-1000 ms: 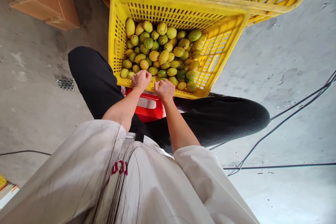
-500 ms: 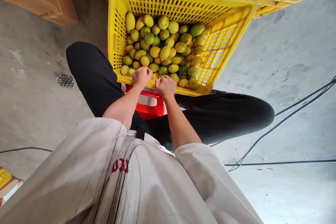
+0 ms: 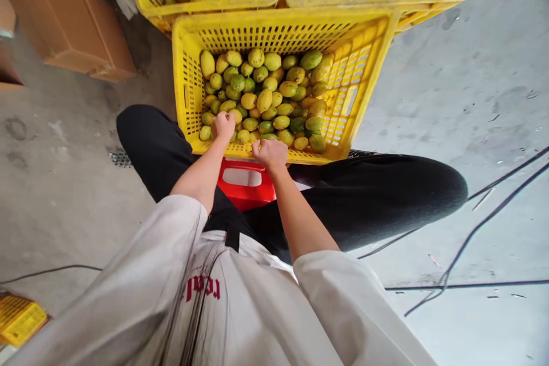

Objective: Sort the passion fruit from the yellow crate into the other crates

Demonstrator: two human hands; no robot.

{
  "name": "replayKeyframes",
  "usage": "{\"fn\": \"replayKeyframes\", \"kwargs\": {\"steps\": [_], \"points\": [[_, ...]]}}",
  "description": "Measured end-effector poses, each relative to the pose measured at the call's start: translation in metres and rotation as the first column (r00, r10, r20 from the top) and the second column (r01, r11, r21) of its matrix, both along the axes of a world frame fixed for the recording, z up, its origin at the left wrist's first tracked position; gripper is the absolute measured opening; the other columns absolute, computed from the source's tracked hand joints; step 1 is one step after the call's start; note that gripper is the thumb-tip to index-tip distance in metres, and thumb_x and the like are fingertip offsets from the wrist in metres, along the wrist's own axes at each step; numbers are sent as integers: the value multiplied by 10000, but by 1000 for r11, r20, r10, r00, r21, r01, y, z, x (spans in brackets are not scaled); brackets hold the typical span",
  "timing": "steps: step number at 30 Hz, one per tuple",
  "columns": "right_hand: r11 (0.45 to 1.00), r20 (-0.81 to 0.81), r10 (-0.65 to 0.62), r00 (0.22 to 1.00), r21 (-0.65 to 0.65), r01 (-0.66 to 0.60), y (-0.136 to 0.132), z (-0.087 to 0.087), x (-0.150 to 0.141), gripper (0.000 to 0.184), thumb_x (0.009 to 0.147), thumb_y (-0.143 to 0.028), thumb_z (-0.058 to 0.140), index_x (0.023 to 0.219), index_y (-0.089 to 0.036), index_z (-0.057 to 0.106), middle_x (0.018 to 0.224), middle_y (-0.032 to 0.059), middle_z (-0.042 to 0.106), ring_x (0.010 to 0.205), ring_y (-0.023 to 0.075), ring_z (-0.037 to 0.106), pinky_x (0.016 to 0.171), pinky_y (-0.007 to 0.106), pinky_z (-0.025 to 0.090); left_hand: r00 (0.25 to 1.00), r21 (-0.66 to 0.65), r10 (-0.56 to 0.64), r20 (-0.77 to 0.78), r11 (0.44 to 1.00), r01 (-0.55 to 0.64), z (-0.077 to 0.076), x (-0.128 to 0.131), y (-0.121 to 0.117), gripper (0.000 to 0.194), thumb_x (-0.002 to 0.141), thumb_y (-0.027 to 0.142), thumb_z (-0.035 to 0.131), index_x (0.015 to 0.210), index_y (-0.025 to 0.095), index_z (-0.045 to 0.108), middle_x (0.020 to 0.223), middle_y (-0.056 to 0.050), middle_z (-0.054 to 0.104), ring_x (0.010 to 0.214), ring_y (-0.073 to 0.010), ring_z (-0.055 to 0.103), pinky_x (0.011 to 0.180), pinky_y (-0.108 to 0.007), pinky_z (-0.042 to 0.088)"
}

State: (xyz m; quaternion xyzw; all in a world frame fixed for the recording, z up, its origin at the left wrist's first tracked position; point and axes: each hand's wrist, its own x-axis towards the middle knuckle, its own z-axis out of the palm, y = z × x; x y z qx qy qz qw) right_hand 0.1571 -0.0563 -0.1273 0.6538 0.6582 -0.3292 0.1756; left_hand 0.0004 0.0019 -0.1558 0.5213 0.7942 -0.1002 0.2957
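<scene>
A yellow plastic crate with slotted sides stands between my knees, its floor covered with many yellow and green lemons. Inside its near edge, just over the fruit, is my left hand. Its fingers are curled closed, and whatever they may hold is hidden. My right hand lies at the crate's near rim, also closed into a fist with the knuckles toward the fruit. From above I cannot tell whether it grips the rim or something small.
Two more yellow crates of larger green-yellow fruit adjoin the far side. A red stool shows between my thighs. Cardboard boxes stand at far left, and black cables run over the concrete floor on the right.
My left hand has moved forward from the near rim to over the lemons. The right hand stays closed at the rim. The view has tilted, showing more of the far crates.
</scene>
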Motion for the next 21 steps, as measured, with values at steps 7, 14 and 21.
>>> {"fn": "replayKeyframes", "kwargs": {"steps": [7, 14, 21], "points": [[993, -77, -40, 996, -118, 31, 10, 15, 0, 528, 1105, -342, 433, 1159, -58, 875, 1137, 248, 838, 1071, 360, 807, 777, 337, 535, 852, -214, -498, -160, 860, 462, -8, -57, 122, 495, 1085, 324, 452, 1479, 84, 632, 1497, -198, 645, 1414, -337, 573, 1188, -464, 443], [982, -148, -73, 986, -183, 45, 14, 15, 1, 544, 1104, -329, 405, 1183, -42, 861, 1132, 263, 833, 1108, 372, 809, 839, 363, 552, 640, -318, -761, -102, 635, 704, -22, -62, 189, 616, 1125, 327, 482, 1660, 45, 368, 1738, -210, 394, 1535, -303, 332, 1331, -531, 238], [982, -182, -86, 980, -184, 52, 14, 13, 2, 552, 1095, -330, 401, 1178, -22, 851, 1107, 274, 829, 1092, 376, 800, 806, 363, 525, 667, -406, -729, -155, 662, 629, -30, -58, 177, 616, 1098, 28, 391, 1652, -111, 163, 1839, -267, 184, 1607, -251, 131, 1347, -546, 108]]}}
